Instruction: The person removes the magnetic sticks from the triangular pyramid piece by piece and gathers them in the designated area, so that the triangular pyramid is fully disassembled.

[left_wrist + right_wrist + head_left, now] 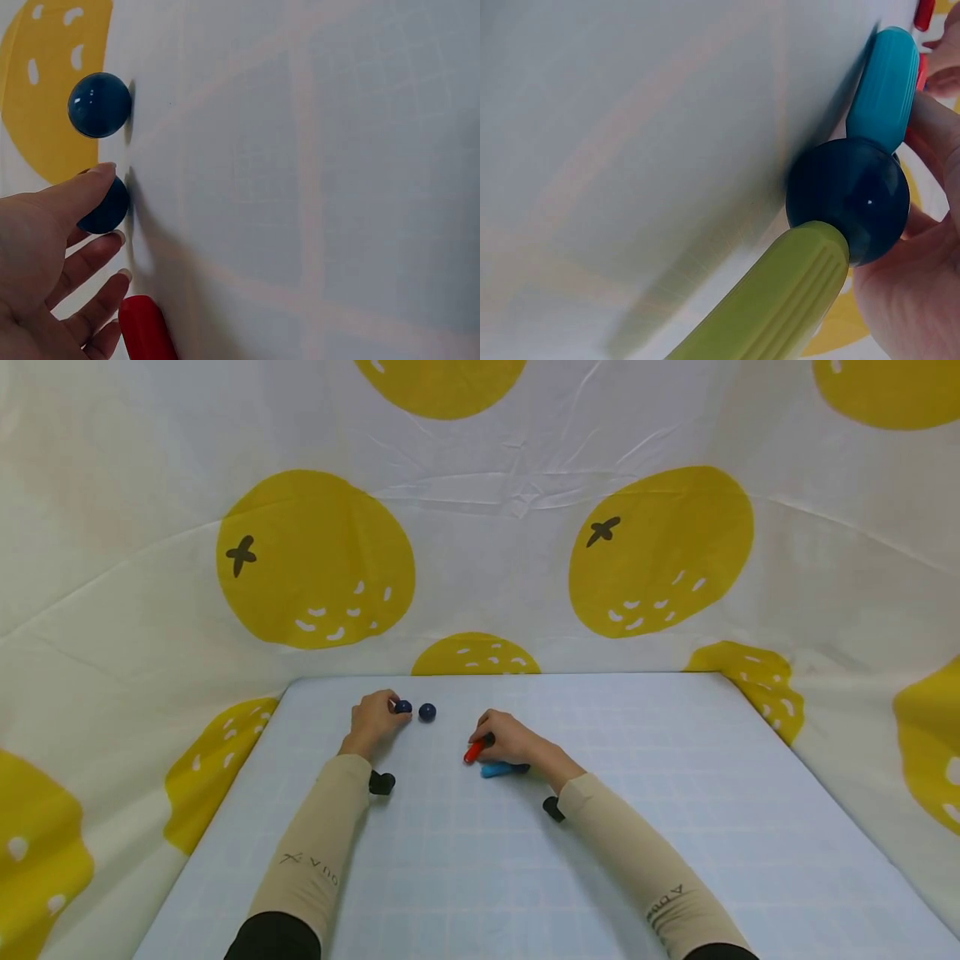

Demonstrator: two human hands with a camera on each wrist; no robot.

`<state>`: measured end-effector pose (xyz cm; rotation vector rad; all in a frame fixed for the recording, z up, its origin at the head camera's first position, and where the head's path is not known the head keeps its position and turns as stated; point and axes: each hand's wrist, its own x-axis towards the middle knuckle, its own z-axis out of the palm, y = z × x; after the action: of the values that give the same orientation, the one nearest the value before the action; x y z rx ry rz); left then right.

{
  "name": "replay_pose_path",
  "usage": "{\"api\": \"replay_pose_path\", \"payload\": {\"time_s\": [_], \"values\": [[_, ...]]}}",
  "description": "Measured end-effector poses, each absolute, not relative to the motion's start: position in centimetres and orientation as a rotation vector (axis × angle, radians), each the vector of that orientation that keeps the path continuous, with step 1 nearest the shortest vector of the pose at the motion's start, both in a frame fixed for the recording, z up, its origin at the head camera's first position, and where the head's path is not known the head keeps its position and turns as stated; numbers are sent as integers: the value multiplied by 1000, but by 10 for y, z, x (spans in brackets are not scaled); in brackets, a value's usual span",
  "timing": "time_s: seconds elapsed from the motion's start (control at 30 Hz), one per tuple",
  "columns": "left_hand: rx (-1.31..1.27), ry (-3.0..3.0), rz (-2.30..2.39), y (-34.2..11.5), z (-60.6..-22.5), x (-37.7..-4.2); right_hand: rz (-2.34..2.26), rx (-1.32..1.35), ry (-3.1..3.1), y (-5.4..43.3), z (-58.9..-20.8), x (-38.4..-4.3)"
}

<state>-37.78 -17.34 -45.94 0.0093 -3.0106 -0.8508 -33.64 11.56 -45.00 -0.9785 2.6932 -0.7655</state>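
Observation:
At the far left of the table, my left hand (372, 720) pinches a small dark blue ball (109, 208) between thumb and fingers. Beside it sits a second dark blue ball (427, 712). A red rod end (146, 330) shows under the left hand's lower fingers in the left wrist view. Right of these, my right hand (510, 740) grips a red rod (474, 752) with a dark end piece. Just below that hand lies a light blue ribbed rod (881, 90), meeting another dark blue ball (847, 199). A lime green rod (780, 300) joins this ball from the other side.
The pale checked table (465, 877) ends at a back edge just beyond the hands. Behind it hangs a white cloth (495, 568) with yellow fruit prints. Small black wrist cameras (382, 783) sit on the inner side of each wrist, low over the table.

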Motion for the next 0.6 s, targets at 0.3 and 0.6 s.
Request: {"api": "replay_pose_path", "payload": {"time_s": [0.3,0.6], "values": [[27,-3032,-879,-176,-462,-378,-744,-989,2687,116,-449,-336],[3,-3013,-864,-177,-458,-372,-684,-939,2714,121,-446,-337]]}}
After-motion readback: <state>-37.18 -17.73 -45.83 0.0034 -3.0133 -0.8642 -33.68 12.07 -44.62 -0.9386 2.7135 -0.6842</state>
